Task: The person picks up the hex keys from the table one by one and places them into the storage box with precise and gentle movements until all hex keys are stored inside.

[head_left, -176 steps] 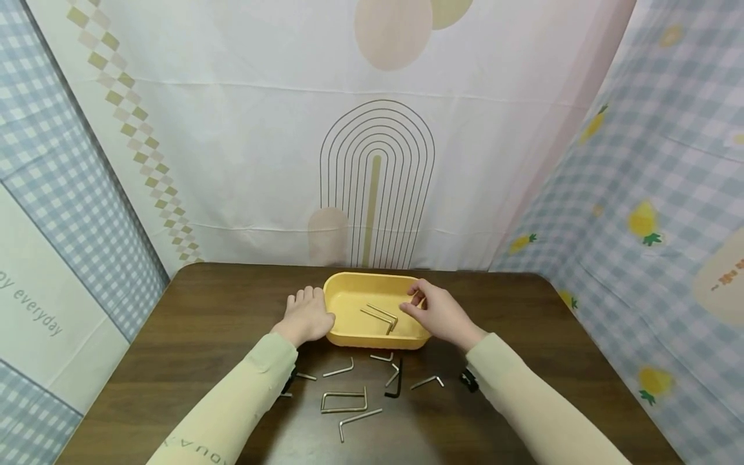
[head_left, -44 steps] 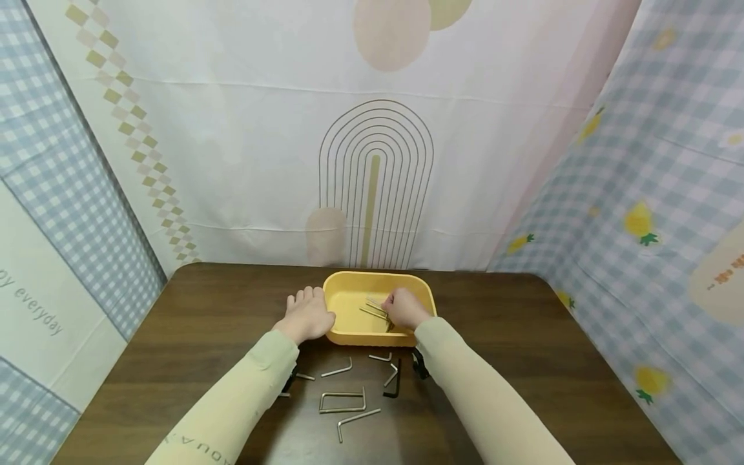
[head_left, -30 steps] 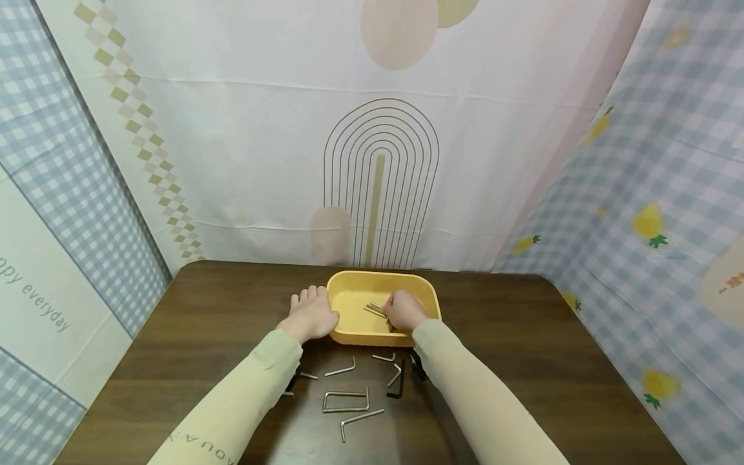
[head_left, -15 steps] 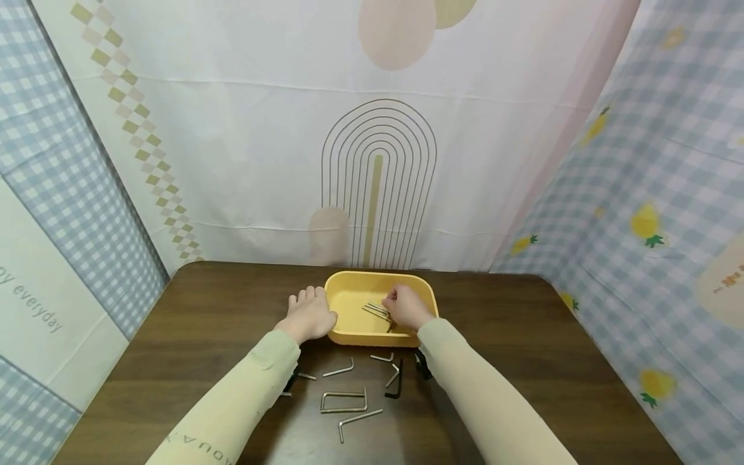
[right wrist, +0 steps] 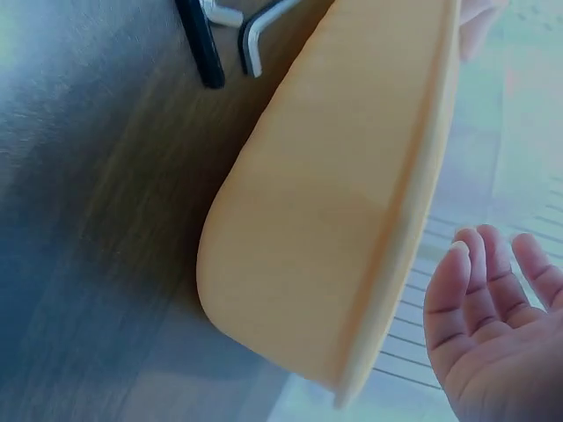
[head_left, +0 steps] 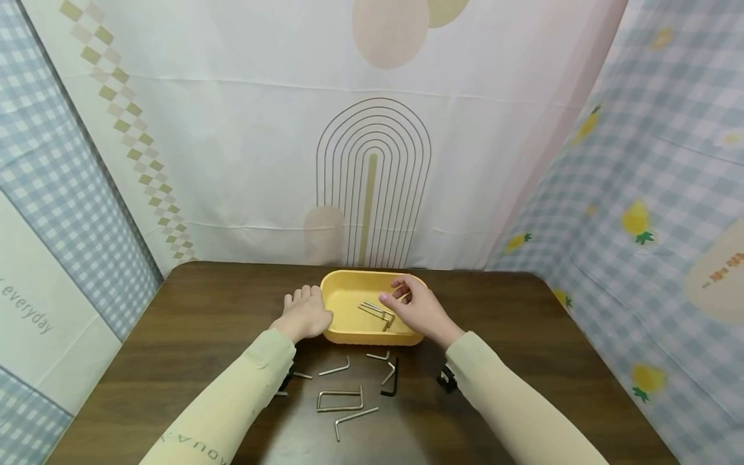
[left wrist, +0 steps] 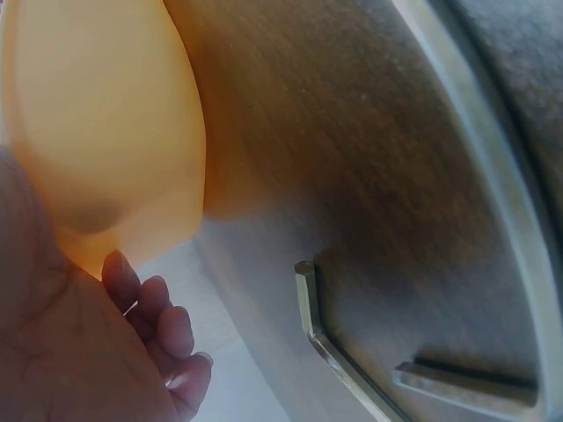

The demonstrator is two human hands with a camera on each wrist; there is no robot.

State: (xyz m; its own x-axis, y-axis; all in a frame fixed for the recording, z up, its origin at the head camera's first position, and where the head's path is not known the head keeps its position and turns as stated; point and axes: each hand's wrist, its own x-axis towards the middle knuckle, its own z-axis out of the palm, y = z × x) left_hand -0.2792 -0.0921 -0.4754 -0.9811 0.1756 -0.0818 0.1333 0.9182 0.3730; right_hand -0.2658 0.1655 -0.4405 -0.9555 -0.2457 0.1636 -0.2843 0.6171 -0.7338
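A yellow plastic bin [head_left: 363, 338] stands at the back middle of the table, with several brass-coloured and silvery hex keys [head_left: 376, 312] together on its floor. My left hand [head_left: 302, 314], fingers extended, rests against the bin's left end; in the left wrist view the palm lies beside the yellow wall. Over the right part of the bin is my right hand [head_left: 417, 309], its fingers loosely bent and apart from the thumb, with nothing between them. In the right wrist view that hand [right wrist: 493, 325] is above the rim, also holding nothing.
On the dark wooden table [head_left: 511, 349], several loose hex keys lie in front of the bin: two brass ones forming a rectangle [head_left: 340, 392], a silver one [head_left: 356, 414] nearest me, a black one [head_left: 395, 378], and smaller silver ones. A patterned cloth hangs behind.
A silver hex key at the right has left the table since the oldest frame, and another key lies in the bin. My right hand has let go and drawn back, fingers spread. The left stays put.
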